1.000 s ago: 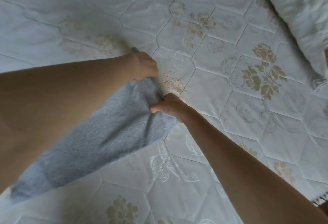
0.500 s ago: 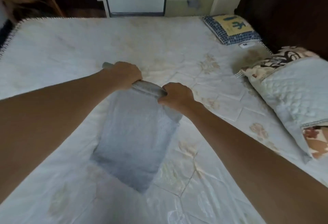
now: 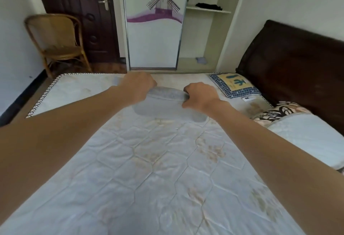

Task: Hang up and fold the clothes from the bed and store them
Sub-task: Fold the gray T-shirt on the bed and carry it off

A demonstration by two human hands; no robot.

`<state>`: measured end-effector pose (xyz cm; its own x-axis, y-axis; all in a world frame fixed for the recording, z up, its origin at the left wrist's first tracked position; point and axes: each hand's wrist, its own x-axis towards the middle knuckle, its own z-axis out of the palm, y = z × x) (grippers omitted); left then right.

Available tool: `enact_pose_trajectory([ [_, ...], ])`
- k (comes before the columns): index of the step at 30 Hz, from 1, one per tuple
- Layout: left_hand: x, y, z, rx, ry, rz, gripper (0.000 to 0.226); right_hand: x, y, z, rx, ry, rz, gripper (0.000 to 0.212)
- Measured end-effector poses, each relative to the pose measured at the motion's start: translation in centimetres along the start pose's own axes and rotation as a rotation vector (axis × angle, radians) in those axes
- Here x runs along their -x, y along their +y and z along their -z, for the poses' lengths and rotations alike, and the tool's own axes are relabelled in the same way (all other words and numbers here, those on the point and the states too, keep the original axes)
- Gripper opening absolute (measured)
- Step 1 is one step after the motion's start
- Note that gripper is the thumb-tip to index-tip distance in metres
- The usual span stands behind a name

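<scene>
Grey-blue cloth (image 3: 167, 105); white quilted mattress (image 3: 149, 169), faded tan flowers; far right, blue-checked yellow pillow (image 3: 233, 85); purple windmill door (image 3: 154, 20).

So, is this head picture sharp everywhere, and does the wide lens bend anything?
Head view: daylight is soft and even, with no glare and only faint shadow under the grey garment. The left hand is slightly smeared by motion; the right hand looks crisper. The wide lens swells both forearms near the bottom edge and tilts the wardrobe door and the chair.
</scene>
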<state>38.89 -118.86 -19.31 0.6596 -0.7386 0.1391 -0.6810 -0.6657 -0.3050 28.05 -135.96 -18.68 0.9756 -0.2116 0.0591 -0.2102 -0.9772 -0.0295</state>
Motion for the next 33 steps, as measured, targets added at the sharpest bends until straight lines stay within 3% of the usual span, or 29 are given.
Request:
enact_pose_trajectory([
  [5,6.0,4.9,-4.4,0.191,-0.172,-0.025,0.04,4.9,0.4,-6.4,0.011,-0.125,0.031,0.011],
  [10,12.9,10.7,-12.8,0.327,-0.377,-0.067,0.048,11.2,0.5,-16.4,-0.059,-0.393,0.07,0.024],
  [14,18.2,15.0,-18.5,0.424,-0.643,-0.092,0.015,16.3,0.2,-23.8,-0.137,-0.68,0.079,0.028],
  [16,20.5,16.9,-21.5,0.506,-0.796,-0.103,0.028,18.6,0.1,-27.2,-0.171,-0.82,0.081,0.029],
  [20,25.1,20.4,-26.3,0.609,-1.105,-0.152,0.029,22.7,-0.5,-32.3,-0.151,-1.105,0.107,0.036],
  [25,28.9,23.5,-27.5,0.531,-1.441,-0.249,0.037,26.7,-1.7,-35.2,-0.124,-1.417,0.17,0.036],
  [29,31.2,25.1,-28.5,0.556,-1.653,-0.347,0.034,28.7,-3.0,-36.2,-0.046,-1.648,0.321,0.051],
  [33,31.2,24.8,-29.1,0.585,-1.724,-0.391,0.036,28.9,-2.8,-37.7,-0.144,-1.763,0.295,0.021],
])
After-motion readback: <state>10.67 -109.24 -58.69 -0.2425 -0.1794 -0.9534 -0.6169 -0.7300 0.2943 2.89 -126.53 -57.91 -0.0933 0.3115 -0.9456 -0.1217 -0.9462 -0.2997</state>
